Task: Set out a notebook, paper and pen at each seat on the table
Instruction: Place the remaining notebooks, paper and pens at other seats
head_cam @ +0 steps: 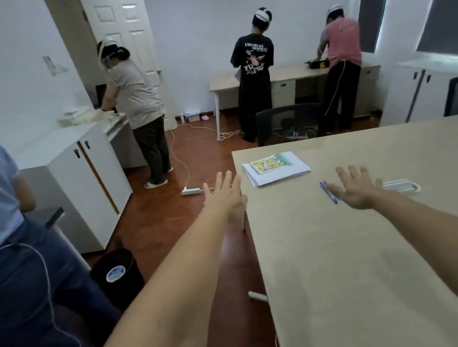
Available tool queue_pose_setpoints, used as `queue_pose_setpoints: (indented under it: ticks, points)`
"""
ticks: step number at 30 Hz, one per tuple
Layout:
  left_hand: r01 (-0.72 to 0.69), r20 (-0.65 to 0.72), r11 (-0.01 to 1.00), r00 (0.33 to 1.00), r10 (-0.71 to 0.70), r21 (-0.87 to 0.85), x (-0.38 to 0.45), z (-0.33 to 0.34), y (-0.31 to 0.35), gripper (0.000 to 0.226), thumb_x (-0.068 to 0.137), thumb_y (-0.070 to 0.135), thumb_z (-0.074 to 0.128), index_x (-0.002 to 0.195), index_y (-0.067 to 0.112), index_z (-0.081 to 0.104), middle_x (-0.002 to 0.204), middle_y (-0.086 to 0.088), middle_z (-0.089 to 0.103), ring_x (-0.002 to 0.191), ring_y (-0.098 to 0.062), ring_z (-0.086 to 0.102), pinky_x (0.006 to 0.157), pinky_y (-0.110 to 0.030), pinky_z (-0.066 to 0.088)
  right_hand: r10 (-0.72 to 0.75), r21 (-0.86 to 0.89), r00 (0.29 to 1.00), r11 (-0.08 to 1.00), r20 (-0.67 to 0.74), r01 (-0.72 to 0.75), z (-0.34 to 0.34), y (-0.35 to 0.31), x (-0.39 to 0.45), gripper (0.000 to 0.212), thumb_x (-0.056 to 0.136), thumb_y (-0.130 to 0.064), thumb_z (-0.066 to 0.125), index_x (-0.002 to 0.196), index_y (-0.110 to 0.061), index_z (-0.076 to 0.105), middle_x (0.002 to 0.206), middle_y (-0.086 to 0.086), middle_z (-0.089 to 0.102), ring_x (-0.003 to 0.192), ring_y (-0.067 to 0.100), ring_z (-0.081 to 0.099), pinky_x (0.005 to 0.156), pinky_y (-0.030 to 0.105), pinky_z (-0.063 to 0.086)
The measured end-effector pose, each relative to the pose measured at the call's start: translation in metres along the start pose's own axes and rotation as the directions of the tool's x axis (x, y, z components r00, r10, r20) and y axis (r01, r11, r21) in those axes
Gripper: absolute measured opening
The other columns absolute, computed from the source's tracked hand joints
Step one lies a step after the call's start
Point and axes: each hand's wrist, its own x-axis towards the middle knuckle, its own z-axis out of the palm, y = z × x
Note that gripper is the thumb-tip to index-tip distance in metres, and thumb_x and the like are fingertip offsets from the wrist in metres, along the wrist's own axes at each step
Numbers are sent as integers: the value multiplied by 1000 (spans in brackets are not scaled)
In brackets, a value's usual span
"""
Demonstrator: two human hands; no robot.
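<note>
Hands spread wide and empty reach forward over a beige table [376, 241] in a shared office room. The right hand [358, 188] hovers palm down with fingers fanned, its thumb side just beside blue pens [328, 191] that lie loose on the surface; whether skin touches them cannot be told. The left hand [226, 195] stretches past the table's left edge, open and holding nothing, above the wooden floor.

Beyond the pens, near the far left corner, a notebook [270, 162] with a yellow-and-green cover rests on top of a stack of white paper [286, 173]. To the right of the right hand a white cable tray [401, 187] is set into the tabletop. A dark chair [288, 122] stands at the far end of the table.

No seat appears to be laid out yet; the supplies sit together in one cluster, so the job looks barely begun. The pens seem round and could roll off the nearby edge if the right hand sweeps them carelessly. The notebook may slide off the loose sheets if the stack is lifted one-handed or tilted. Other people [256, 76] work at desks along the far wall, well apart.
</note>
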Motion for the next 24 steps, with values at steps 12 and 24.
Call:
queue_pose_setpoints:
  ticks: [12, 24]
  points:
    - [-164, 159, 986, 974, 162, -2, 47, 34, -85, 62, 100, 35, 25, 153, 16, 0, 163, -4, -10, 149, -24, -14, 118, -59, -4, 146, 25, 989, 989, 25, -147, 44, -82, 18, 72, 92, -63, 21, 152, -30, 0, 162, 3, -5, 148, 28, -7, 117, 56, 3]
    - [-270, 317, 963, 914, 252, 13, 289, 93, -82, 61, 100, 34, 26, 153, 15, 3, 163, -3, -5, 150, -25, -10, 117, -59, 1, 306, 56, 945, 948, 112, -314, 107, -53, 216, 70, 93, -61, 22, 152, -27, 5, 159, 6, 10, 147, 32, 7, 116, 55, 14]
